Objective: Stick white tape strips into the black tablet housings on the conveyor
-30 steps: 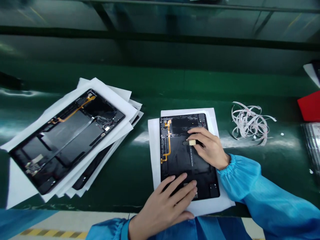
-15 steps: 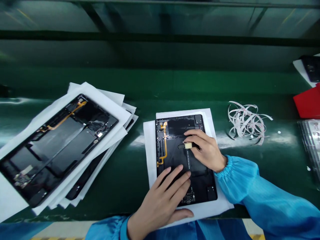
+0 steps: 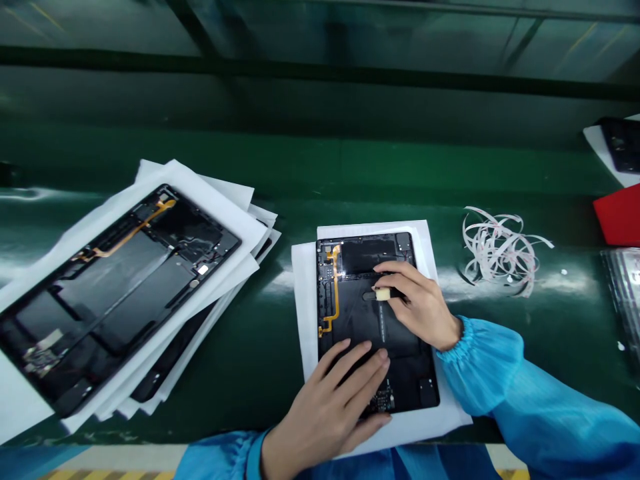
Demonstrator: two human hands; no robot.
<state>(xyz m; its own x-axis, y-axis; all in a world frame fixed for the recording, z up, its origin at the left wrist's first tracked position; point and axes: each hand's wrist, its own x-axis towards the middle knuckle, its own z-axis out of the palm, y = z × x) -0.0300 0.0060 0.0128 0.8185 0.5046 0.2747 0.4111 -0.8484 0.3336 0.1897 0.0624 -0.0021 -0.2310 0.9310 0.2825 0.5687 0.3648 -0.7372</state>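
Note:
An opened tablet (image 3: 357, 313) lies on white sheets (image 3: 306, 300), its dark inside facing up. An orange flex cable (image 3: 336, 287) runs down its left side. My left hand (image 3: 330, 400) rests over the tablet's lower part with fingers stretched out, covering part of a small circuit board (image 3: 384, 398). Over the right middle of the tablet, my right hand (image 3: 420, 303) is closed on a small dark tool with a cream band (image 3: 382, 294). The tool's rounded dark tip points left, at or just over the tablet's inner surface; the rest is hidden by the fingers.
On the left, more opened tablets (image 3: 145, 267) are stacked with white sheets between them. A tangle of thin white strips (image 3: 500, 250) lies on the green table (image 3: 280, 173) to the right. A red object (image 3: 620, 217) and clear plastic trays (image 3: 623, 287) stand at the right edge.
The whole view has shifted slightly. Both hands keep nearly the same places on the tablet, and the tool stays in my right hand.

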